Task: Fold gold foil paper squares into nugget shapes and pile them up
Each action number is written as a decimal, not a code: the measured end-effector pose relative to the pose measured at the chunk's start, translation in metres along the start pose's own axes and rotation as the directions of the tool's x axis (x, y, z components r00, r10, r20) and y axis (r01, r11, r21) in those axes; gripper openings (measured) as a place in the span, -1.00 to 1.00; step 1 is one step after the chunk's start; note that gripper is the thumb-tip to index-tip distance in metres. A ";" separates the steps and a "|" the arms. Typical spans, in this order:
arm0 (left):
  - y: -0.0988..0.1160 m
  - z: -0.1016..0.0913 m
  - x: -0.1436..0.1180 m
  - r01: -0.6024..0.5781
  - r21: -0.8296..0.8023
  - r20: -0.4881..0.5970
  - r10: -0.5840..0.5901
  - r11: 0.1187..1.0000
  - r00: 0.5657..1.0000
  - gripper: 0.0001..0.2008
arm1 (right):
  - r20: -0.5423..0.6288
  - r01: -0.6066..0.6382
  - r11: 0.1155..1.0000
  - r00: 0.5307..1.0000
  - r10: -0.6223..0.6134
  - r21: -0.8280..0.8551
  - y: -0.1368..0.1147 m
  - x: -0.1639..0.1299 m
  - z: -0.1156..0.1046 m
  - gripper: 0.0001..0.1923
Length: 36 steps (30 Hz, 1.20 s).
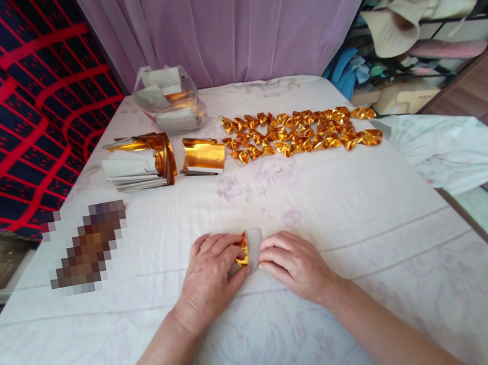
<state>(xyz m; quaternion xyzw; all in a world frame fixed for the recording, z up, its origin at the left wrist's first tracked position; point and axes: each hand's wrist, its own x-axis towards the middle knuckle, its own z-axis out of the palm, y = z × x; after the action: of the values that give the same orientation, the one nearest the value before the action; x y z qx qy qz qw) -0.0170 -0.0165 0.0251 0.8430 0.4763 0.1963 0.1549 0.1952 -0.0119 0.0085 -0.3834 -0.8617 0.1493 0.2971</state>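
— What are the hands doing?

— Both rest on the white floral tablecloth [333, 204] near the front edge. The left hand [210, 270] and the right hand [294, 265] press down on one small sheet of gold foil paper [247, 250], which lies flat between them, white side up at its right part and a gold strip showing at the left.

— Is either hand gripping it?

— Neither is closed around it. The left fingers [230, 249] curl lightly with their tips on the gold edge; the right fingers [272, 254] lie nearly flat on the white part. It looks like a fold is being pinned, though the fingers hide the crease.

— And further back?

— A fanned stack of gold foil sheets [139, 163] sits at the left, with a smaller curled gold stack [202, 155] just beside it. Behind them stands a clear plastic bag [169, 98] with more paper in it. To the right, rows of folded gold paper ingots [298, 130] lie close together. A blurred-out object [88, 247] lies left of the hands, well apart from them.
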 end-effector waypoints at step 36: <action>0.002 0.001 0.001 0.019 -0.026 -0.011 -0.020 0.999 1.000 -0.83 | -0.043 -0.174 0.980 0.984 0.170 -0.093 -0.012 0.005 0.013 -0.88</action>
<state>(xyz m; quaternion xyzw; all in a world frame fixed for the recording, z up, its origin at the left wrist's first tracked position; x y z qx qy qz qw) -0.0145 -0.0173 0.0255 0.8351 0.4828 0.2056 0.1650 0.1773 -0.0165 0.0064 -0.4727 -0.8263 0.1262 0.2791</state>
